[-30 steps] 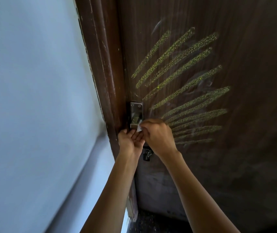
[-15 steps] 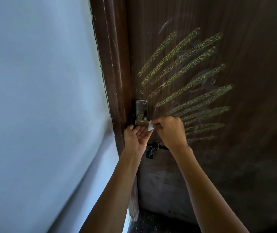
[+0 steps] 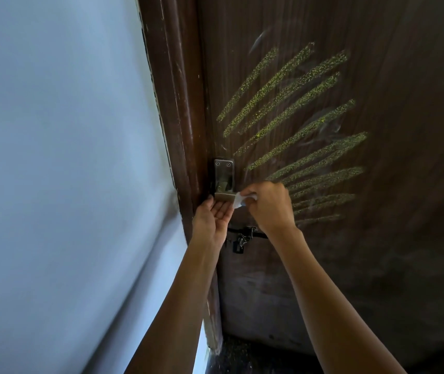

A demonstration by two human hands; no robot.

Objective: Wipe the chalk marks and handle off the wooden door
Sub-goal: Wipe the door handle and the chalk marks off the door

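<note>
A dark wooden door (image 3: 391,238) carries several slanted yellow-green chalk marks (image 3: 291,109) across its upper middle. A metal handle (image 3: 224,182) is fixed near the door's left edge. My right hand (image 3: 269,206) pinches a small white wipe (image 3: 239,199) against the right end of the handle's lower bar. My left hand (image 3: 211,217) is held palm up with fingers apart just under the handle, holding nothing.
A brown door frame (image 3: 180,117) runs along the door's left edge, with a pale blue wall (image 3: 61,157) beyond it. A black latch with a small padlock (image 3: 239,240) hangs below the handle. Dark speckled floor (image 3: 231,354) shows at the door's foot.
My right hand has pulled the wipe rightward off the handle plate to the bar's right end. My left hand opened, palm up, under the handle. The view shifted slightly.
</note>
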